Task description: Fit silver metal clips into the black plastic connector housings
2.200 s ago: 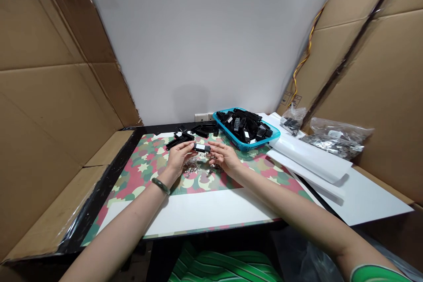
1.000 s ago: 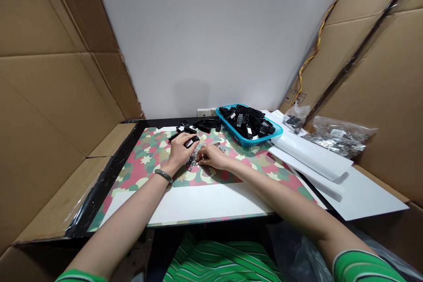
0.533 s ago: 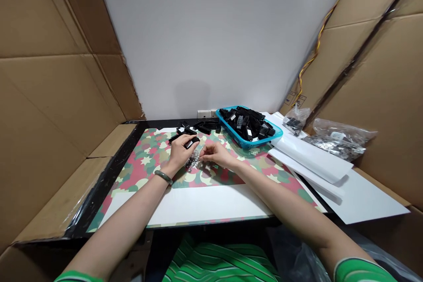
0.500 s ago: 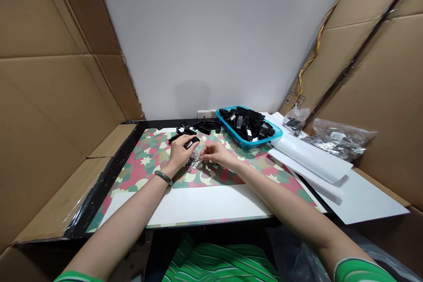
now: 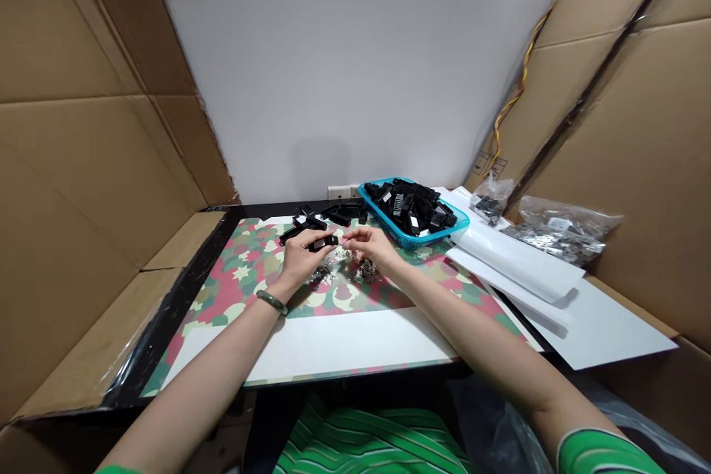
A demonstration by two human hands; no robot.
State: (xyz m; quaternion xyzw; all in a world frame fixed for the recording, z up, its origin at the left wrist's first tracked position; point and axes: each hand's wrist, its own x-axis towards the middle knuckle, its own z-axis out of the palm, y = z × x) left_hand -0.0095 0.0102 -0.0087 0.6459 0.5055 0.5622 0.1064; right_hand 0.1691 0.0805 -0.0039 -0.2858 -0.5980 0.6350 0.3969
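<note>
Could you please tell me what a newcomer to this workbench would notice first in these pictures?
The bright blue plastic basket, heaped with black plastic housings, catches the eye first, at the far edge of the camouflage-patterned mat. At the mat's centre, the left hand grips a small black housing, the right hand close beside it, above scattered small metal parts. Tan cardboard sheets wall the bench on the left.

Bright, even indoor light fills the view, seemingly from above. A faint, soft shadow lies on the white wall point(image 5: 319, 163), and dim shadows sit beneath the left hand point(image 5: 303, 255) and right hand point(image 5: 372, 244). The plastic bag point(image 5: 561, 226) glints. Wide-angle distortion bends the cardboard sheets point(image 5: 83, 163) toward the edges.
</note>
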